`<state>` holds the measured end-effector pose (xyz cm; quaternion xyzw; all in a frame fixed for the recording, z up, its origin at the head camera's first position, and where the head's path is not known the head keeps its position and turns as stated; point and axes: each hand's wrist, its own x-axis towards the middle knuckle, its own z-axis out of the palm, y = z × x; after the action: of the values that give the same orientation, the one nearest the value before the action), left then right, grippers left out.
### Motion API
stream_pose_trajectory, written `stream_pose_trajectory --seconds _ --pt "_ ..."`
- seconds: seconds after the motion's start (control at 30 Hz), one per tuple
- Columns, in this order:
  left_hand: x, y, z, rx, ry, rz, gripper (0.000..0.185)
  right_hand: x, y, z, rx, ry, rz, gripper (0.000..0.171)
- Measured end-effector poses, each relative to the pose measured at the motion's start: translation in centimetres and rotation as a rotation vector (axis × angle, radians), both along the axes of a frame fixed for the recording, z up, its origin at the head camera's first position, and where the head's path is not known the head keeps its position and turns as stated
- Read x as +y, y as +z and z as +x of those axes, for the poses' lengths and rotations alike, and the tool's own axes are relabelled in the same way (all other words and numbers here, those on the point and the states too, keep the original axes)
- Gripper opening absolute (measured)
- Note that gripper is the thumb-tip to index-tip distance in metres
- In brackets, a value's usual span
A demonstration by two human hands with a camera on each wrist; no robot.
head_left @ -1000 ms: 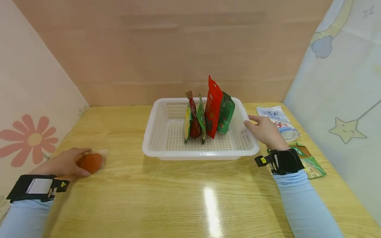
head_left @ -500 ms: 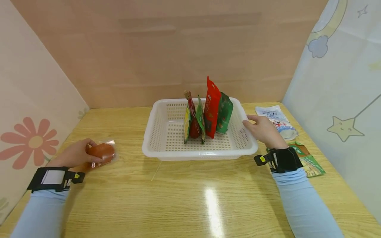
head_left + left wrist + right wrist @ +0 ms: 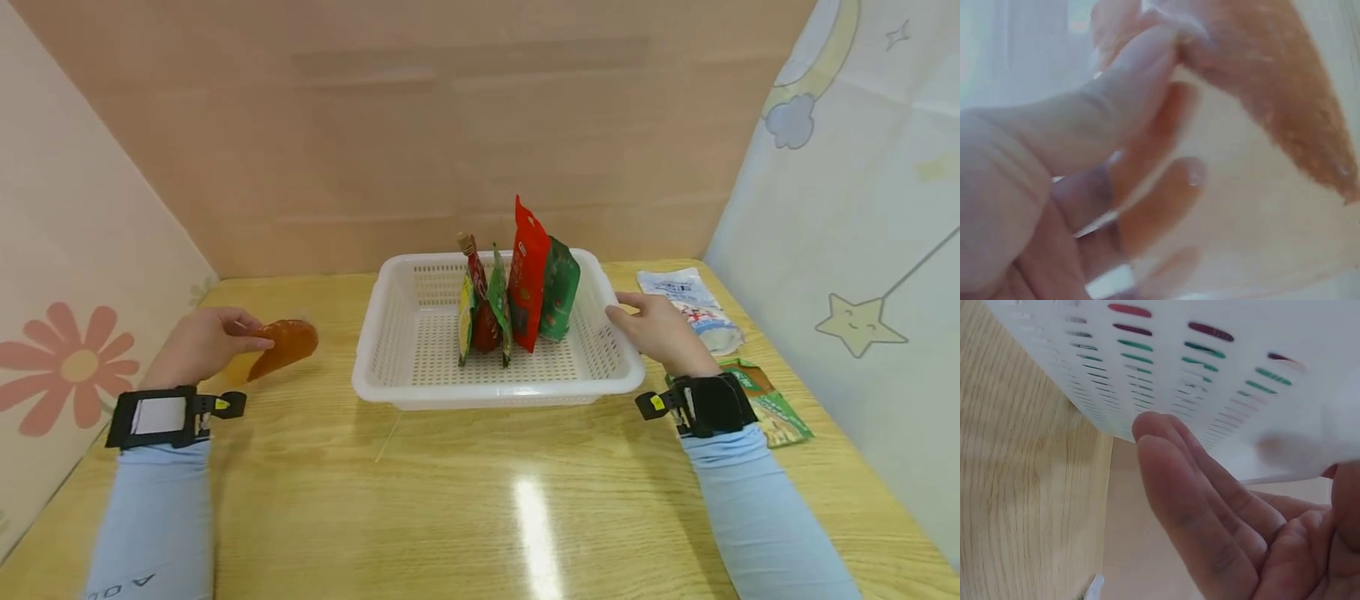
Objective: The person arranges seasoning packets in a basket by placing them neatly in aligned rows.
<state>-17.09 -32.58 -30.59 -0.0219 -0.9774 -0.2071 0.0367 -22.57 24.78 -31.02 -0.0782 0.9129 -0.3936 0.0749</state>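
My left hand (image 3: 198, 343) pinches a clear bag of reddish-orange powder (image 3: 288, 343) above the table, left of the basket. In the left wrist view, the thumb presses the bag of powder (image 3: 1291, 94) at its edge, with the other fingers seen through the clear plastic. My right hand (image 3: 660, 331) holds the right rim of the white plastic basket (image 3: 495, 392). In the right wrist view, its fingers (image 3: 1179, 481) lie along the outside of the slotted wall. Inside stand a corked bottle of red sauce (image 3: 486, 329), a red packet (image 3: 528, 275) and several green and yellow packets (image 3: 559, 287).
A white-and-blue pouch (image 3: 693, 308) and a green-and-brown packet (image 3: 772, 404) lie on the wooden table (image 3: 420, 508) to the right, beyond and under the right forearm. Patterned panels flank the table, and a brown wall (image 3: 450, 150) stands behind.
My left hand has lifted the bag of powder off the table and moved it rightward and away from me. The right hand stays at the basket rim.
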Motion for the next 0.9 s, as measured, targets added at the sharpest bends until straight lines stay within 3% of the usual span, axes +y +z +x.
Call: stream_pose_trajectory --seconds 0.2,0.37,0.53,0.67,0.8,0.9 --pt "2.5 1.9 0.6 0.159 0.020 0.015 0.028 -0.1 0.2 0.1 0.005 -0.001 0.035 0.060" --pt "4.4 3.2 1.2 0.371 -0.041 -0.118 0.017 -0.1 0.3 0.1 0.012 -0.007 0.063 0.061" --pt "6.4 4.5 1.9 0.675 -0.157 -0.238 0.021 -0.2 0.2 -0.1 0.017 -0.006 0.056 0.060" --pt "8.4 5.5 2.3 0.875 -0.289 -0.318 0.023 0.1 0.4 0.1 0.004 0.010 0.040 0.061" --pt "10.9 6.1 2.8 0.994 -0.391 -0.377 0.020 0.7 1.3 0.7 -0.022 0.010 -0.003 0.062" --pt "12.7 6.4 3.3 1.054 -0.454 -0.399 0.016 0.9 2.1 1.2 0.026 -0.016 -0.006 0.063"
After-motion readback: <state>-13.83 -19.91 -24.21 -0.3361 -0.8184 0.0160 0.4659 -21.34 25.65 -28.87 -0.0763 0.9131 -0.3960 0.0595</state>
